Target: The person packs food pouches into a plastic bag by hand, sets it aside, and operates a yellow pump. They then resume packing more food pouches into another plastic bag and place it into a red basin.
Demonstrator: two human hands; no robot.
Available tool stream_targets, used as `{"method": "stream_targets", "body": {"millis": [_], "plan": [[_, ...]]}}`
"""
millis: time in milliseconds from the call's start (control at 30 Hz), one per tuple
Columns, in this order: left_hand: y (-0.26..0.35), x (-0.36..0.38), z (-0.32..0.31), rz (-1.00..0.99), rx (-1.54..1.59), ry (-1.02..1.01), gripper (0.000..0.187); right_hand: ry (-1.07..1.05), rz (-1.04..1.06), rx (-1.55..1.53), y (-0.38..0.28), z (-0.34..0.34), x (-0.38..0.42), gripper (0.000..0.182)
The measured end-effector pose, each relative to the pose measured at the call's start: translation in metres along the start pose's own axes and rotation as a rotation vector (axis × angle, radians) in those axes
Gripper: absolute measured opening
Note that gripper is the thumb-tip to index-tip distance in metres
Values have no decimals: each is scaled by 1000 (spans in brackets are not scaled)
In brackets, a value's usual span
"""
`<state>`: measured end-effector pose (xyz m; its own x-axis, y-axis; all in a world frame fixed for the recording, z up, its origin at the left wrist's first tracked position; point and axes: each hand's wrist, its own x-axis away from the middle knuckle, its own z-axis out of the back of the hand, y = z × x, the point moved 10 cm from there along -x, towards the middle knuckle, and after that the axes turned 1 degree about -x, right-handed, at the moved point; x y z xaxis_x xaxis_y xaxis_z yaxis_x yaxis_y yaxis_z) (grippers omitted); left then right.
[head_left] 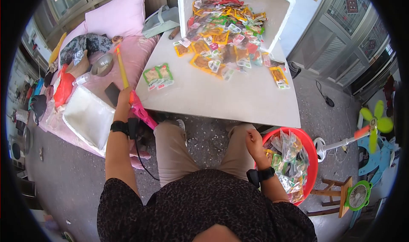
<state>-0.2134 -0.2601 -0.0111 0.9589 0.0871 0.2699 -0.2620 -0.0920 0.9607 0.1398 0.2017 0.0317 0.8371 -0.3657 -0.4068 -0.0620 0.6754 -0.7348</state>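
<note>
My left hand (124, 99) reaches out over the bed's edge, its fingers closed at the side of a dark phone (112, 93); the fingertips are hidden. Right beside that hand runs a yellow stick (122, 65), with bright pink material (142, 111) at its lower end. My right hand (254, 142) is loosely curled above my right thigh, with nothing visible in it. Next to it stands a red tub (313, 157) full of small clear and green food packets (289, 165). On the table (221, 101), more food packets (230, 37) spill from a tipped white foam box (279, 18).
Green-edged packets (159, 76) lie at the table's left, and a yellow packet (279, 77) at its right. On the pink bed are a foam container (87, 114) and a metal bowl (102, 65). A fan (373, 125) and a wooden stool (336, 195) stand at right.
</note>
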Motion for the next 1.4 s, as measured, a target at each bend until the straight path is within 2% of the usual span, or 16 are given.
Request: {"method": "stream_targets", "body": {"millis": [33, 133, 200, 267, 333, 433, 600, 700, 800, 900, 1000, 1067, 1167, 1267, 1300, 1400], "plan": [[5, 18, -1, 5, 43, -2, 15, -6, 17, -2, -6, -2, -4, 11], [26, 85, -9, -179, -107, -115, 10, 17, 118, -9, -31, -6, -14, 9], [29, 143, -14, -190, 54, -88, 17, -19, 95, -51, -59, -12, -20, 9], [-9, 149, 12, -205, -89, -125, 30, -70, 98, -115, -70, -29, -23, 9], [-12, 197, 9, -147, -107, -65, 38, -128, 113, -193, -68, -49, -20, 9], [-33, 241, 8, -167, -19, -149, 45, -295, 103, -334, -83, -85, -20, 10], [-56, 298, -5, -93, -176, -311, 54, -471, 39, -529, -123, -133, -18, 19], [-50, 309, -27, -73, -170, -450, 59, -452, 1, -717, -137, -151, -21, 34], [-43, 313, -65, -7, -81, -602, 62, -442, -206, -950, -129, -165, -42, 46], [-37, 304, -121, 11, -74, -776, 61, -366, -424, -929, -127, -152, -74, 48], [-25, 293, -190, -85, -116, -956, 61, -133, -453, -804, -103, -126, -112, 47], [-21, 285, -227, -44, -32, -937, 59, 20, -341, -734, -66, -118, -148, 47], [-13, 271, -272, 19, -6, -938, 52, 127, -392, -592, -52, -88, -177, 48], [-18, 258, -305, 205, 251, -985, 43, 56, -404, -579, -23, -97, -209, 48], [-26, 256, -313, 291, 317, -995, 37, 22, -351, -530, -18, -101, -218, 46], [-35, 271, -316, 482, 401, -915, 37, -92, -95, -339, -5, -120, -233, 41]]}}
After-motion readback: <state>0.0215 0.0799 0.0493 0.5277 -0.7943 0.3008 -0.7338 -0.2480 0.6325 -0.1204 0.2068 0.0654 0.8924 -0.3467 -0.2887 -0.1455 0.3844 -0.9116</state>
